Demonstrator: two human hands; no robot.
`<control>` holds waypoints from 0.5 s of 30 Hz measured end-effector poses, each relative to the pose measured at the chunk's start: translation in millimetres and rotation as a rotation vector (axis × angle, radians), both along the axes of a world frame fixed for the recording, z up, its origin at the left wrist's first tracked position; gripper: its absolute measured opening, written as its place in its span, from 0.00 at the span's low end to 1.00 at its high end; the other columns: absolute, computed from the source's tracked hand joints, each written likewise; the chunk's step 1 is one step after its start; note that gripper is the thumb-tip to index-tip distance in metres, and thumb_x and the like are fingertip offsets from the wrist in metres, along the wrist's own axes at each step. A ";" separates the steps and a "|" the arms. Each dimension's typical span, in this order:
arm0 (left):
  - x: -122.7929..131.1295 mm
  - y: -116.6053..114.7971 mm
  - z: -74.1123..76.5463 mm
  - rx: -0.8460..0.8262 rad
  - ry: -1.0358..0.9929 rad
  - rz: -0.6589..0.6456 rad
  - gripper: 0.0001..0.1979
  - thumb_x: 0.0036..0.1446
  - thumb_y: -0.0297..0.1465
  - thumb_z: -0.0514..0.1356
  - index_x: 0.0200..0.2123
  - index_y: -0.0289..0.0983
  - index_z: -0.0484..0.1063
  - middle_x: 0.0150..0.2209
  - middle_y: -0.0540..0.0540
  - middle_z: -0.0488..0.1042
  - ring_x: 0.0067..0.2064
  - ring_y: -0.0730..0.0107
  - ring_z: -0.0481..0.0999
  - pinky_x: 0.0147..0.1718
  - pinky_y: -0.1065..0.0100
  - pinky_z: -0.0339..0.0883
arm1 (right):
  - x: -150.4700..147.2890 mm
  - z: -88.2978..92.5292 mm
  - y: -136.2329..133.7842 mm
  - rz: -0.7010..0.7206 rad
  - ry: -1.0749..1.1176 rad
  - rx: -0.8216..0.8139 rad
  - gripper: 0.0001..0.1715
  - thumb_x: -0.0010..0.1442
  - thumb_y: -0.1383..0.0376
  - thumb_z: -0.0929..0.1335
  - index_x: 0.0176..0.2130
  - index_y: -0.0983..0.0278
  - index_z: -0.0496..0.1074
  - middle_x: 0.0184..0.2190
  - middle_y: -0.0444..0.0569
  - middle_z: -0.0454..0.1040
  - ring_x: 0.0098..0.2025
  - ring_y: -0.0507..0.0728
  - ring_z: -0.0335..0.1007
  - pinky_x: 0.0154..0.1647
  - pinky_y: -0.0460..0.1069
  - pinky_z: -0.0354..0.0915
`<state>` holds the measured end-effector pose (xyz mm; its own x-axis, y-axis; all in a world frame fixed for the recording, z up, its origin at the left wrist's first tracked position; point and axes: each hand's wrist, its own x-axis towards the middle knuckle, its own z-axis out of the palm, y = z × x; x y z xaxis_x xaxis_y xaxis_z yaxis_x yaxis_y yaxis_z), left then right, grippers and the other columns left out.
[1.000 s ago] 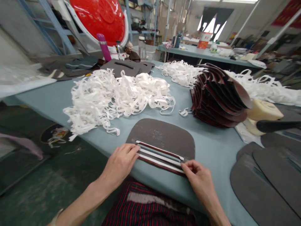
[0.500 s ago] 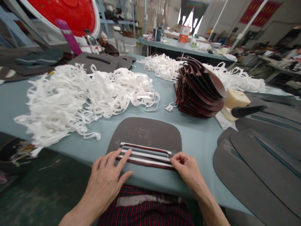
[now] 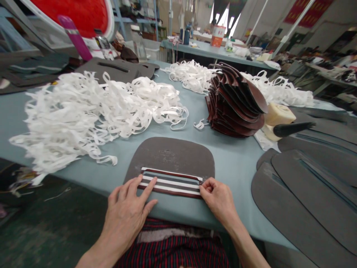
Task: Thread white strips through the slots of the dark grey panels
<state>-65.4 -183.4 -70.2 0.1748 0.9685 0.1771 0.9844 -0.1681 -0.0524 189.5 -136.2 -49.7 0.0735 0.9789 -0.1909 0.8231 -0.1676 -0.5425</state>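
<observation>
A grey-brown rounded panel [image 3: 171,152] lies flat at the table's near edge. Its long slot shows the table cloth through it. White tape strips [image 3: 170,182] run along the slot and the near edge, with dark red leather bordering them. My left hand [image 3: 126,204] is spread open, its fingertips resting on the panel's left end and across the strips. At the right end of the strips, my right hand [image 3: 217,197] is closed in a pinch of thumb and forefinger at a white strip's end; the fingers hide the exact grip.
Curled white strips [image 3: 72,115] are heaped on the left, with more behind. A stack of dark red leather pieces [image 3: 237,104] stands at back right, beside a yellowish block [image 3: 279,114] and a black handle [image 3: 292,128]. Several slotted grey panels [image 3: 312,193] overlap on the right.
The view has shifted slightly. Both hands keep nearly the same places on the panel, left fingers spread and right fingers pinched.
</observation>
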 end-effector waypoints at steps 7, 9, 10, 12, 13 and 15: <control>-2.5 -1.0 -2.1 0.015 -0.040 -0.005 0.25 0.61 0.37 0.53 0.62 0.50 0.57 0.59 0.38 0.63 0.57 0.48 0.63 0.51 0.47 0.56 | -3.3 2.2 0.1 0.004 -0.110 0.004 0.07 0.53 0.65 0.65 0.24 0.61 0.69 0.18 0.40 0.69 0.22 0.50 0.63 0.25 0.45 0.49; -9.0 5.3 -3.4 0.017 -0.055 -0.017 0.25 0.62 0.35 0.53 0.62 0.51 0.57 0.59 0.39 0.63 0.58 0.49 0.63 0.53 0.46 0.54 | -9.0 4.0 0.4 0.036 -0.190 0.015 0.05 0.55 0.66 0.65 0.27 0.61 0.69 0.19 0.40 0.69 0.23 0.50 0.63 0.25 0.45 0.48; -12.9 10.3 -3.9 0.019 -0.061 -0.028 0.24 0.62 0.34 0.53 0.62 0.51 0.57 0.60 0.39 0.63 0.58 0.50 0.63 0.54 0.46 0.54 | -13.9 4.8 0.9 0.067 -0.237 0.045 0.05 0.56 0.67 0.64 0.30 0.61 0.69 0.22 0.41 0.70 0.24 0.50 0.63 0.25 0.45 0.48; -20.3 22.2 -3.6 0.038 -0.071 -0.036 0.23 0.62 0.34 0.52 0.60 0.50 0.60 0.60 0.39 0.63 0.59 0.50 0.62 0.55 0.46 0.52 | -27.3 5.2 2.8 0.181 -0.299 0.148 0.08 0.59 0.70 0.63 0.36 0.60 0.71 0.31 0.44 0.72 0.27 0.50 0.64 0.26 0.45 0.50; -22.6 28.0 -2.6 0.057 -0.078 -0.029 0.21 0.62 0.34 0.52 0.59 0.48 0.62 0.59 0.38 0.64 0.60 0.49 0.62 0.55 0.45 0.52 | -35.2 4.7 4.0 0.268 -0.303 0.205 0.11 0.60 0.71 0.61 0.40 0.60 0.71 0.35 0.45 0.71 0.29 0.50 0.65 0.27 0.45 0.52; -22.5 36.8 1.0 0.088 -0.095 -0.031 0.20 0.62 0.34 0.53 0.58 0.46 0.64 0.58 0.38 0.65 0.61 0.49 0.61 0.56 0.44 0.50 | -50.8 2.0 6.7 0.450 -0.281 0.302 0.17 0.62 0.72 0.60 0.46 0.58 0.70 0.39 0.47 0.70 0.34 0.51 0.66 0.30 0.44 0.55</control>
